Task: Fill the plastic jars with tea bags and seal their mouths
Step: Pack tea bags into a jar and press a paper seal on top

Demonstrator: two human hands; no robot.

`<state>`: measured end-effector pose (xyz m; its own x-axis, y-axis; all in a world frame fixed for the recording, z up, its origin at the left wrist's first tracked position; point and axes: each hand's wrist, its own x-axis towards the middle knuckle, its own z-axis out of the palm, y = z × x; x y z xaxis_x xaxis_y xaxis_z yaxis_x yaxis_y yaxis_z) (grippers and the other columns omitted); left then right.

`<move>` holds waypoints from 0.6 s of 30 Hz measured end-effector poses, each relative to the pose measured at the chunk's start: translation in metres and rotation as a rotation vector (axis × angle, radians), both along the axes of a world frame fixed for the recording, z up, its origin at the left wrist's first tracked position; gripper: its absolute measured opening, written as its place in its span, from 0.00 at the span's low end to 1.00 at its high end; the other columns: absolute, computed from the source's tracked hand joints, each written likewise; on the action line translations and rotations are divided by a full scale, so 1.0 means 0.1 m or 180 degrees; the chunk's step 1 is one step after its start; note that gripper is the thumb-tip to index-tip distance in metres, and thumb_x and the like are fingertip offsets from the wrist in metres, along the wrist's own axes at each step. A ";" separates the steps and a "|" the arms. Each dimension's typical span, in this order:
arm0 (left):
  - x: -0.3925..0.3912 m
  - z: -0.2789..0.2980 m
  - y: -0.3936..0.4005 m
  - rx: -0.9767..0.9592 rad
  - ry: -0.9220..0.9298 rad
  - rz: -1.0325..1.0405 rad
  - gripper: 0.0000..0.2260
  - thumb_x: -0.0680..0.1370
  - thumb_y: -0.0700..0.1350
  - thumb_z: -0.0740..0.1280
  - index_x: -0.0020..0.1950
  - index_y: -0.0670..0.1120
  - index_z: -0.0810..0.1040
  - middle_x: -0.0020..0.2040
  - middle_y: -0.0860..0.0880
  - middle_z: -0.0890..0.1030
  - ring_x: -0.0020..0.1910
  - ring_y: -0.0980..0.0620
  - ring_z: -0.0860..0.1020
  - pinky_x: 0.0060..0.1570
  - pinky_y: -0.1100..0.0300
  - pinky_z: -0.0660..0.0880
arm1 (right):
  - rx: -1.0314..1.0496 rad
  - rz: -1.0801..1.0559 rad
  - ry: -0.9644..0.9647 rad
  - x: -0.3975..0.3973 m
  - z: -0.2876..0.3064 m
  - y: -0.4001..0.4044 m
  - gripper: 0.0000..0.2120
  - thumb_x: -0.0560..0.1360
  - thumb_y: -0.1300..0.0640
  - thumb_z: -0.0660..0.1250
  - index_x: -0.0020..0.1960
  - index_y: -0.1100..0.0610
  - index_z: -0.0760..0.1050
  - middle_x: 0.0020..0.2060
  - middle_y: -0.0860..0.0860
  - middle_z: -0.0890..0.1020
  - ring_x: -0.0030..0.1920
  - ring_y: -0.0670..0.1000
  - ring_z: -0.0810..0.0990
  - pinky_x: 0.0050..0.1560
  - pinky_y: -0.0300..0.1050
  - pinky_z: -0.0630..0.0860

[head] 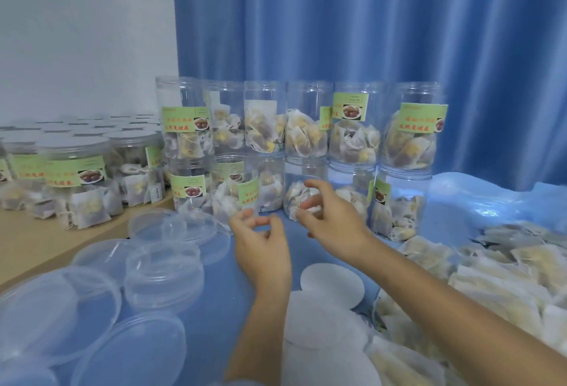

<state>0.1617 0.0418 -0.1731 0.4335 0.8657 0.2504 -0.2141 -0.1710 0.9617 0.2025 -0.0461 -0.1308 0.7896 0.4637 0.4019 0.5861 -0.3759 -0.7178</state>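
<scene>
Head view: both hands are held empty with fingers loosely curled, the left hand (260, 239) near the right hand (329, 212), just before stacked plastic jars (302, 137) part-filled with tea bags (506, 275), which are also heaped at right.

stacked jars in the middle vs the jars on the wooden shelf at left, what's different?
The stacked jars stand two tiers high on the blue surface; the shelf jars stand one high on wood. The stacked jars' mouths look open and uncovered; the shelf jars have white discs over their mouths. Both are clear plastic, green-labelled, holding tea bags.
</scene>
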 end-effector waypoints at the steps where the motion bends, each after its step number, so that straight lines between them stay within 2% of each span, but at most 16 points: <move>1: -0.01 -0.04 0.05 0.0060 0.0028 0.0035 0.14 0.75 0.42 0.67 0.58 0.46 0.69 0.39 0.60 0.76 0.34 0.63 0.74 0.41 0.58 0.69 | -0.0009 0.0028 -0.0003 0.01 -0.03 0.08 0.24 0.77 0.57 0.64 0.71 0.54 0.61 0.48 0.49 0.75 0.49 0.52 0.78 0.55 0.54 0.76; 4: -0.04 -0.07 0.11 -0.0183 -0.0082 0.0023 0.12 0.75 0.44 0.67 0.57 0.48 0.70 0.40 0.57 0.78 0.35 0.58 0.76 0.40 0.57 0.70 | 0.0161 0.0090 0.0127 0.05 -0.07 0.38 0.23 0.77 0.59 0.64 0.70 0.53 0.63 0.45 0.48 0.75 0.51 0.54 0.78 0.56 0.55 0.76; 6: -0.05 -0.04 0.15 -0.0427 -0.0134 0.0062 0.11 0.75 0.44 0.67 0.55 0.49 0.70 0.41 0.57 0.78 0.37 0.54 0.77 0.38 0.58 0.69 | 0.0200 0.0095 0.0099 0.08 -0.05 0.63 0.24 0.77 0.58 0.64 0.71 0.50 0.62 0.46 0.51 0.76 0.51 0.54 0.79 0.55 0.52 0.76; 8: -0.04 -0.03 0.20 -0.0628 -0.0193 0.0102 0.09 0.76 0.43 0.66 0.54 0.49 0.70 0.41 0.57 0.78 0.38 0.53 0.78 0.37 0.62 0.68 | -0.0013 0.0005 -0.0131 0.13 0.01 0.87 0.27 0.78 0.55 0.63 0.74 0.46 0.57 0.47 0.52 0.75 0.45 0.53 0.80 0.49 0.48 0.76; 10: -0.04 -0.04 0.25 -0.0726 -0.0236 0.0239 0.08 0.76 0.41 0.65 0.52 0.50 0.70 0.41 0.56 0.78 0.36 0.56 0.76 0.34 0.68 0.66 | -0.0080 -0.0044 -0.0074 0.20 0.08 1.10 0.33 0.78 0.52 0.62 0.76 0.42 0.48 0.43 0.52 0.76 0.37 0.53 0.80 0.42 0.46 0.76; 12: -0.04 -0.06 0.30 -0.0800 -0.0161 0.0334 0.06 0.76 0.41 0.63 0.51 0.51 0.71 0.42 0.56 0.78 0.38 0.54 0.75 0.35 0.63 0.64 | -0.0136 -0.0123 0.0104 0.29 0.12 1.29 0.34 0.78 0.50 0.61 0.75 0.39 0.43 0.41 0.55 0.79 0.31 0.51 0.76 0.33 0.43 0.74; 13: -0.03 -0.07 0.31 -0.0860 -0.0113 0.0330 0.06 0.77 0.42 0.63 0.51 0.51 0.71 0.43 0.55 0.78 0.39 0.53 0.74 0.37 0.61 0.63 | -0.0271 -0.0190 0.0112 0.33 0.13 1.37 0.33 0.78 0.50 0.60 0.75 0.39 0.45 0.42 0.56 0.79 0.31 0.51 0.75 0.31 0.42 0.72; 15: -0.01 -0.09 0.33 -0.0960 -0.0064 0.0272 0.06 0.77 0.42 0.62 0.50 0.52 0.69 0.44 0.56 0.78 0.38 0.55 0.73 0.36 0.60 0.62 | -0.0505 -0.0280 0.0057 0.38 0.11 1.46 0.23 0.79 0.49 0.60 0.72 0.44 0.58 0.44 0.57 0.78 0.32 0.51 0.74 0.30 0.40 0.68; 16: 0.00 -0.10 0.34 -0.0974 -0.0042 0.0253 0.06 0.77 0.42 0.61 0.50 0.53 0.69 0.43 0.56 0.77 0.37 0.59 0.72 0.34 0.62 0.62 | -0.0468 -0.0317 -0.0021 0.39 0.09 1.49 0.17 0.79 0.50 0.61 0.66 0.48 0.63 0.43 0.57 0.77 0.34 0.52 0.74 0.30 0.40 0.66; 18: 0.02 -0.11 0.36 -0.0997 0.0007 0.0244 0.06 0.77 0.43 0.62 0.50 0.53 0.68 0.43 0.57 0.77 0.35 0.64 0.70 0.31 0.65 0.62 | -0.0155 -0.0417 -0.0221 0.40 0.01 1.46 0.08 0.78 0.54 0.62 0.55 0.52 0.65 0.37 0.55 0.75 0.34 0.52 0.72 0.29 0.40 0.63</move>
